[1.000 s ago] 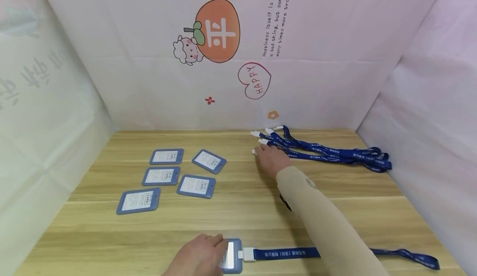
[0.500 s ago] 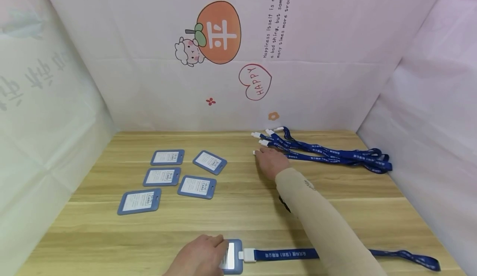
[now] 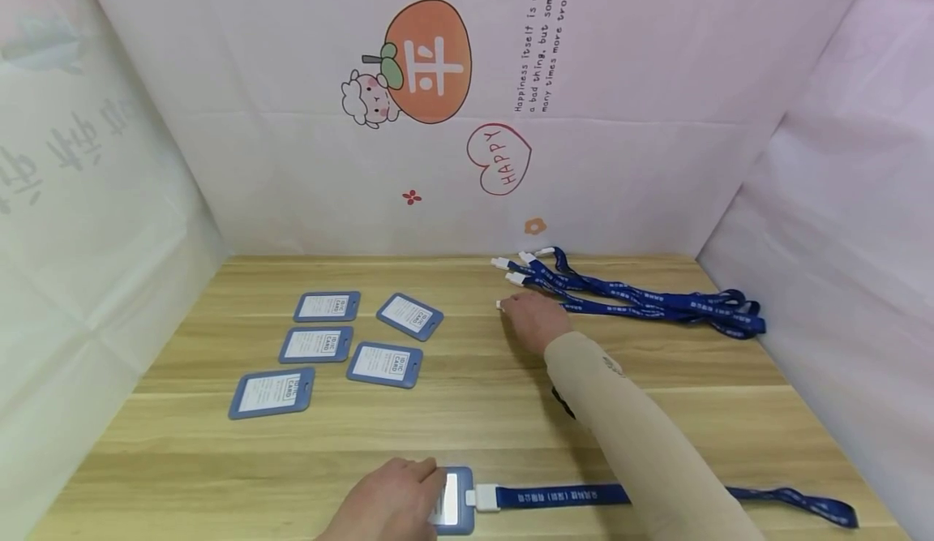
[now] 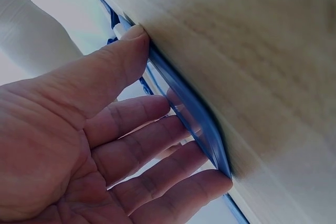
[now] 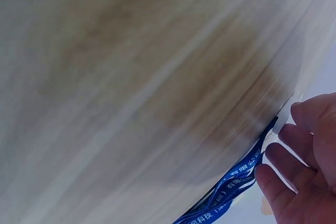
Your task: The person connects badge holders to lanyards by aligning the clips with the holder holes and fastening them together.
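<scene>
My left hand (image 3: 394, 499) lies over a blue badge holder (image 3: 463, 502) at the front of the table, thumb and fingertips at its edges. A white clip (image 3: 486, 497) joins this holder to a blue lanyard (image 3: 562, 495) stretched out to the right, partly hidden under my right sleeve. Farther back, my right hand (image 3: 536, 319) pinches the white clip end (image 5: 283, 117) of another blue lanyard (image 3: 598, 309), the front one of a bundle. In the right wrist view, thumb and forefinger are at that clip, with printed straps (image 5: 223, 198) running away below.
Several blue badge holders with white cards, such as this front one (image 3: 272, 393), lie flat at the left. More lanyards (image 3: 620, 288) with white clips (image 3: 516, 279) lie at the back right. White printed sheets (image 3: 620, 184) wall the table (image 3: 467, 419) at the back and sides.
The right hand has shifted slightly toward the person and right, and the clip at its fingertips has come forward with it. The left hand and its badge holder stay in place.
</scene>
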